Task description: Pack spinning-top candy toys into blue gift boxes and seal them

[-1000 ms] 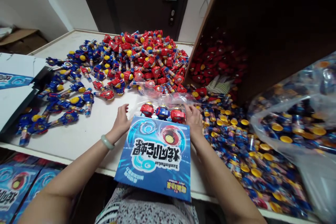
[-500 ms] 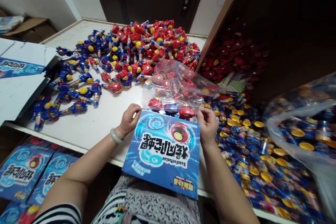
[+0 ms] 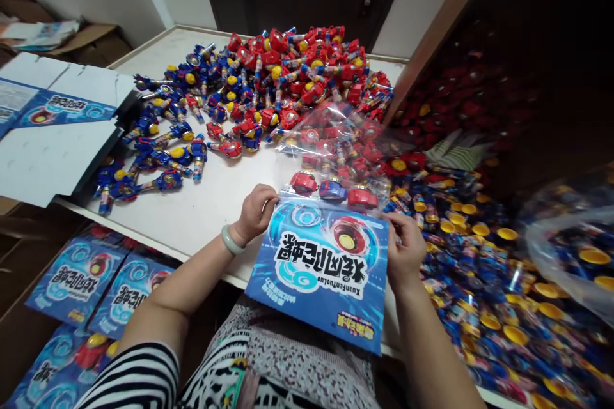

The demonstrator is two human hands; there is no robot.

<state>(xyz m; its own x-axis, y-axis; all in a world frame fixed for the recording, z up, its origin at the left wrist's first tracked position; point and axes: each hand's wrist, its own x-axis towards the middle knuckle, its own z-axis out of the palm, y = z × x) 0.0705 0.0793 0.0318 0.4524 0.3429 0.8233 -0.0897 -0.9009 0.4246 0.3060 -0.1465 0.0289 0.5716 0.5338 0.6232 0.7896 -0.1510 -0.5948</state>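
A blue printed display box [image 3: 330, 319], its lettering upside down to me, is held over my lap at the table's front edge. Clear plastic film [image 3: 330, 121] rises from its far edge. Behind that edge, under the film, sit a red toy [image 3: 304, 182], a blue toy [image 3: 332, 190] and another red toy [image 3: 362, 197] in a row. My left hand [image 3: 256, 212] pinches the far left corner, thumb against fingers. My right hand [image 3: 407, 249] is closed at the far right corner. Whether each grips card, film or both is hard to tell.
Red toys [image 3: 316, 51] and blue toys [image 3: 158, 153] are heaped across the white table [image 3: 215, 204]. Many blue and yellow pieces [image 3: 499, 307] cover the right side, near a plastic bag [image 3: 551, 249]. Flat cardboard [image 3: 52, 160] lies left; more printed boxes [image 3: 77, 281] stand below.
My view has turned a little left, so the scene sits further right. Both hands keep their hold at the box's far corners; the three toys behind its edge show more clearly.
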